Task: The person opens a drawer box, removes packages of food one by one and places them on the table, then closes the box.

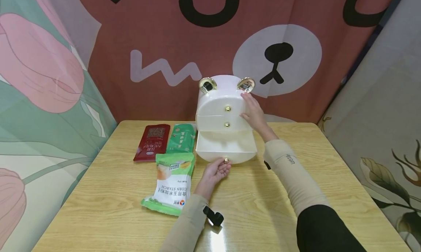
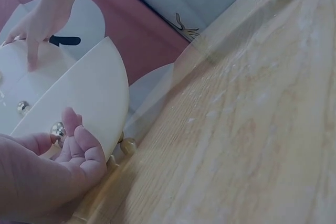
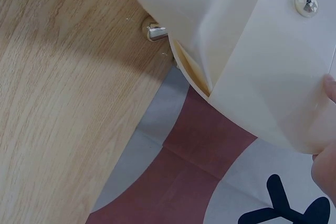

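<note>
A white rounded drawer box [image 1: 212,105] with two gold-rimmed ears stands at the back of the table, its bottom drawer [image 1: 227,144] pulled out. The inside of that drawer shows bare white in the head view. With thumb and fingers, my left hand [image 1: 214,172] pinches the gold knob [image 2: 58,129] on the drawer's front. My right hand [image 1: 254,113] rests on the right side of the box, fingers fairly straight, the thumb on its front face. Two upper drawers, each with a gold knob [image 1: 228,108], are closed.
Left of the box lie a dark red pouch [image 1: 152,144], a green packet [image 1: 181,138] and a green-and-white corn starch bag [image 1: 173,180], close together on the wooden table [image 1: 105,200]. A printed curtain [image 1: 158,36] hangs right behind the table.
</note>
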`<action>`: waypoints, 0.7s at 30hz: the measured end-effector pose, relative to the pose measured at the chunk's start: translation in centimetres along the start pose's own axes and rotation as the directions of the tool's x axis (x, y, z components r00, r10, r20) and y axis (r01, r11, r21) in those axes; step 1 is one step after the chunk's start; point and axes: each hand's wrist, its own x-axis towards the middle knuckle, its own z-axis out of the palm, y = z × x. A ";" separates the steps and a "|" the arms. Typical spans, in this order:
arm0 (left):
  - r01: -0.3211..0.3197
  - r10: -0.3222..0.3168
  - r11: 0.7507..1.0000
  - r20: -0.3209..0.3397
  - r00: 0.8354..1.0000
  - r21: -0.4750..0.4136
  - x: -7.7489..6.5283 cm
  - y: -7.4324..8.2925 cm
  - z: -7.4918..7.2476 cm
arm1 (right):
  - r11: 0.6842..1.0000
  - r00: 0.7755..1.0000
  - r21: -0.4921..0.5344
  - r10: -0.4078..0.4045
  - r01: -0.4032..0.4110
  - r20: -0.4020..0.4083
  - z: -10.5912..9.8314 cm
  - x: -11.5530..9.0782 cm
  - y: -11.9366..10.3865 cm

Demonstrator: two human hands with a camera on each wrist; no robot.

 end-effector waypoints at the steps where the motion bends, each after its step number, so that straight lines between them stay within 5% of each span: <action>1: 0.002 -0.002 1.000 0.002 1.000 -0.001 0.0 0.1 0.0 | 1.000 1.000 -0.003 0.000 0.000 0.001 0.0 0.0 0.0; 7: -0.005 0.006 1.000 -0.039 0.999 0.026 0.7 0.0 0.3 | 1.000 1.000 -0.007 0.002 -0.002 0.007 0.0 0.0 -0.1; 14: -0.034 0.034 0.999 -0.009 0.999 0.024 4.3 -1.4 -1.1 | 1.000 1.000 0.000 0.008 -0.008 0.011 -0.1 -0.1 -0.2; 18: -0.007 0.010 0.999 -0.073 0.997 0.044 3.2 -0.6 0.0 | 1.000 1.000 -0.006 0.011 -0.011 0.015 0.0 -0.1 -0.1; 21: -0.002 0.004 0.999 -0.054 0.999 0.032 2.1 0.1 0.7 | 1.000 1.000 -0.008 0.007 -0.007 0.012 0.0 0.0 -0.1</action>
